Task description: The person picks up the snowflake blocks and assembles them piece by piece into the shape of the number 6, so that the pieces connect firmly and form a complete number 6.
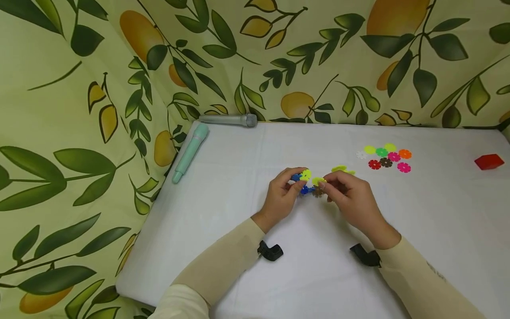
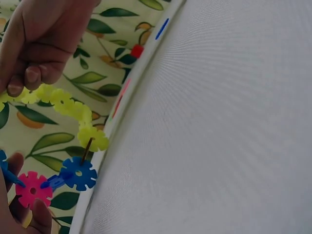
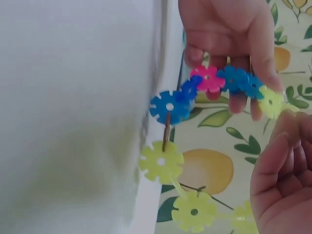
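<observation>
Both hands hold a chain of notched, flower-shaped plastic discs, curved into a loop over the table. My left hand pinches a yellow disc between thumb and index finger. Beside it run blue discs, a pink disc and an edge-on brown disc. Several yellow discs continue the chain around to my right hand. There, thumb and fingertips pinch another yellow disc, close to the one in the left hand. In the right wrist view, the right fingers partly hide where these two ends come together.
Loose discs in several colours lie on the white table, beyond the right hand. A red block sits farther right. At the back left lie a teal microphone and a silver microphone. Patterned cloth hangs behind.
</observation>
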A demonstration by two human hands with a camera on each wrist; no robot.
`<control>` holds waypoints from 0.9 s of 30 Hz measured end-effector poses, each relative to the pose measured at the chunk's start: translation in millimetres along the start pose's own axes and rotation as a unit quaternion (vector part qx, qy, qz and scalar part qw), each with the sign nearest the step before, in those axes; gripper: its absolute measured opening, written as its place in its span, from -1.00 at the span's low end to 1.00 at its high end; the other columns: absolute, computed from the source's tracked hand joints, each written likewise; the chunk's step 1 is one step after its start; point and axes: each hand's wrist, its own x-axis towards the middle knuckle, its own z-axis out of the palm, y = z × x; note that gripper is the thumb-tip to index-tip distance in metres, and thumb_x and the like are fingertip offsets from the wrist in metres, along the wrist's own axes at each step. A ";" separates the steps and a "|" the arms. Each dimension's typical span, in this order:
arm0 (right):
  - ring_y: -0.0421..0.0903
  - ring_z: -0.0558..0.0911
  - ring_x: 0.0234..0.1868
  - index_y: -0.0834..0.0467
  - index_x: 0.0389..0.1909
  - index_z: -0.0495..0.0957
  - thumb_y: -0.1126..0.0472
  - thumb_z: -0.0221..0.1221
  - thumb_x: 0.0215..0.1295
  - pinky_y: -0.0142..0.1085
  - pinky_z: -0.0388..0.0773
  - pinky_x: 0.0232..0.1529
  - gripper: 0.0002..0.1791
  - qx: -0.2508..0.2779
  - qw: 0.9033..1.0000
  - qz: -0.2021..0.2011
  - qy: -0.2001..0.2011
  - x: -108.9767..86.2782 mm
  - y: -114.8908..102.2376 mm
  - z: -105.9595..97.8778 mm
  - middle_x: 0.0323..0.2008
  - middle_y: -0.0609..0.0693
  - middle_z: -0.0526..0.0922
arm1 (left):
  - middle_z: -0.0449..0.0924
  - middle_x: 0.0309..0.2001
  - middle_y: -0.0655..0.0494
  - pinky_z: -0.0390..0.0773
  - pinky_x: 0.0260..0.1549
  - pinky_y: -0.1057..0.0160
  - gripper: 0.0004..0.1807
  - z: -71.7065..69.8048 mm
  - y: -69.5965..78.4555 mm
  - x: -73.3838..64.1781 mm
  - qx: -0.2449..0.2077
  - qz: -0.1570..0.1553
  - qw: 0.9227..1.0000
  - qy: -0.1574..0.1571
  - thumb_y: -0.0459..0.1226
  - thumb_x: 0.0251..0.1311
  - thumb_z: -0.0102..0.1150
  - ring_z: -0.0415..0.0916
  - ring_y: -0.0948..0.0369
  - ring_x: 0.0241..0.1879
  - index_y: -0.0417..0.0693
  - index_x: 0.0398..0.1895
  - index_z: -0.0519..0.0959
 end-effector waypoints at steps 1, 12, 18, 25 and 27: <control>-0.09 0.64 -0.48 0.30 -0.13 0.71 0.49 0.39 0.42 -0.50 0.59 -0.39 -0.90 -0.003 1.000 -0.004 0.003 1.3 0.4 -1.0 -0.33 0.06 0.73 | 0.68 0.08 -0.09 0.65 -0.28 0.26 -0.66 0.0 0.4 0.3 0.000 0.001 1.000 -0.004 -0.45 0.56 0.24 0.57 0.20 -0.05 -0.27 0.33 0.60; -0.17 0.65 -0.43 0.30 -0.12 0.75 0.56 0.43 0.32 -0.57 0.57 -0.32 -0.81 -0.065 0.995 -0.071 0.006 5.7 3.6 -8.7 -0.27 0.01 0.74 | 0.68 0.11 -0.07 0.60 -0.33 0.25 -0.66 -0.9 2.1 1.0 0.011 0.014 1.000 -0.020 -0.45 0.53 0.28 0.54 0.21 -0.07 -0.26 0.30 0.62; -0.17 0.68 -0.40 0.30 -0.13 0.79 0.56 0.47 0.27 -0.61 0.54 -0.28 -0.79 -0.093 0.991 -0.092 0.002 8.9 0.4 -11.6 -0.26 0.01 0.77 | 0.70 0.12 -0.05 0.62 -0.32 0.23 -0.66 -1.4 2.5 0.8 0.018 0.028 0.999 -0.020 -0.46 0.50 0.32 0.55 0.10 -0.07 -0.26 0.28 0.65; -0.16 0.71 -0.40 0.28 -0.20 0.80 0.56 0.50 0.22 -0.59 0.53 -0.29 -0.81 -0.112 0.988 -0.106 -0.011 13.5 -4.4 -15.0 -0.28 0.01 0.79 | 0.73 0.11 -0.06 0.58 -0.28 0.29 -0.66 -1.0 2.8 0.6 0.039 0.044 0.998 -0.013 -0.46 0.47 0.35 0.56 -0.03 -0.09 -0.26 0.26 0.67; -0.16 0.71 -0.40 0.27 -0.21 0.80 0.57 0.50 0.20 -0.61 0.53 -0.28 -0.79 -0.117 0.987 -0.110 -0.016 14.6 -5.2 -16.4 -0.27 0.02 0.80 | 0.74 0.11 -0.06 0.56 -0.26 0.29 -0.66 -1.2 2.9 0.8 0.043 0.049 0.998 -0.012 -0.46 0.46 0.35 0.55 -0.01 -0.09 -0.26 0.25 0.68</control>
